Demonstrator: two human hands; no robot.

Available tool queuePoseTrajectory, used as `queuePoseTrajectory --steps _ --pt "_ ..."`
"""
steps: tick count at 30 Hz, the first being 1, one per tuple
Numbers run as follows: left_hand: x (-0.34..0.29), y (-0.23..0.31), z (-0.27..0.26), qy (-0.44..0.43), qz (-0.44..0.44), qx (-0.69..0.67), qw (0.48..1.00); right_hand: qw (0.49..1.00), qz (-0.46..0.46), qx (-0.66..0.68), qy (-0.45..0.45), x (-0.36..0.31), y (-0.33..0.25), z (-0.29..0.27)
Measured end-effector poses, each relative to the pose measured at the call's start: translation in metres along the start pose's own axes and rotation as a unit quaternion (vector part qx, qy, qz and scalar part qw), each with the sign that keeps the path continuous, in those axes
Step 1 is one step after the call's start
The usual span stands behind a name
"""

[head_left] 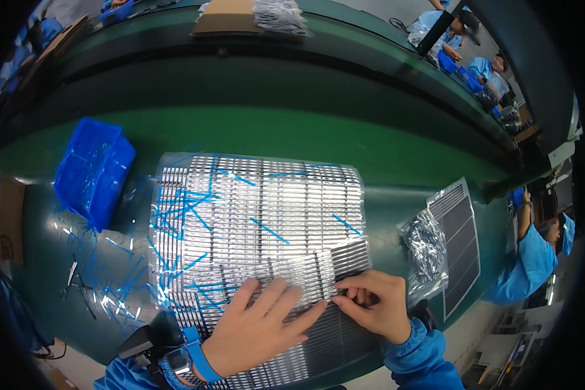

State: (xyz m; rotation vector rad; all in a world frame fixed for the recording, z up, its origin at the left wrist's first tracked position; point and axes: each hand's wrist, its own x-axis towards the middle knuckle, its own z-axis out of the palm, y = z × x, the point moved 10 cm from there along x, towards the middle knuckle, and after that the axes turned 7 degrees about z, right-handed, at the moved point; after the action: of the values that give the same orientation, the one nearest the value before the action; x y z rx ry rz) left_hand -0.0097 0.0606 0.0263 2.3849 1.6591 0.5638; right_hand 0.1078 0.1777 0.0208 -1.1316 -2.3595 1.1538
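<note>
A broad sheet of silvery strips in rows (292,214) lies before me, with clear film showing round its edges. My left hand (257,328) rests palm down on its near part, fingers spread. On the right, my right hand (377,305) is closed in a pinch at the edge of the silvery strips, beside a dark grey lined area (344,335). What its fingertips hold is too small to make out. Thin blue slivers (270,231) lie scattered over the sheet, thickest on its left side.
A blue plastic bin (94,172) stands at the left. More blue and clear slivers (120,286) litter the green table below it. On the right are a clear bag of small parts (424,253) and a dark lined sheet (458,244). Cardboard (226,17) sits on the far shelf. Co-workers (533,266) are farther off.
</note>
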Motion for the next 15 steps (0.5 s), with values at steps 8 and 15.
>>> queuePoseTrajectory --steps 8,15 --pt "-0.0029 -0.0018 -0.0026 0.015 0.003 -0.004 1.0 1.0 -0.016 0.004 -0.011 0.004 -0.0039 0.0023" --pt "-0.0062 -0.0011 -0.0054 0.031 0.001 -0.014 0.999 1.0 -0.002 0.015 -0.021 0.0023 -0.0022 0.002"
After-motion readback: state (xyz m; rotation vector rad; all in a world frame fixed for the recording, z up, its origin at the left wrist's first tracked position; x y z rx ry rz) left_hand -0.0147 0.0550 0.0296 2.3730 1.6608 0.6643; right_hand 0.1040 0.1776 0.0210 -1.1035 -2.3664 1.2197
